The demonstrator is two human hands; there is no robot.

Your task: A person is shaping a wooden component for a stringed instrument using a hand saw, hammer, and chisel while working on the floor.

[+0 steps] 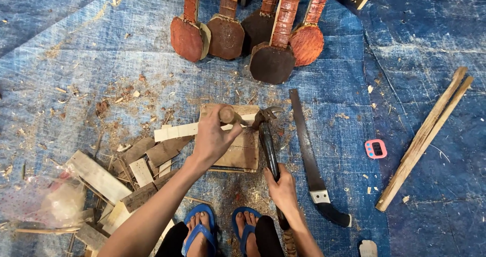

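Observation:
My left hand [212,135] grips a short round wooden peg [227,114] and presses down on a pale wooden strip [177,131] lying across a square wooden block [243,153]. My right hand [281,187] holds the black handle of a claw hammer [267,135]. The hammer's metal head rests at the block's upper right edge, right beside the peg. My feet in blue sandals [200,226] are just below the block.
A hand saw [309,155] with a black handle lies right of the hammer. Several red-brown wooden instrument bodies [273,62] lean at the top. Scrap wood pieces [126,176] pile at left. Two long sticks [428,135] and a pink sharpener [375,148] lie at right on the blue tarp.

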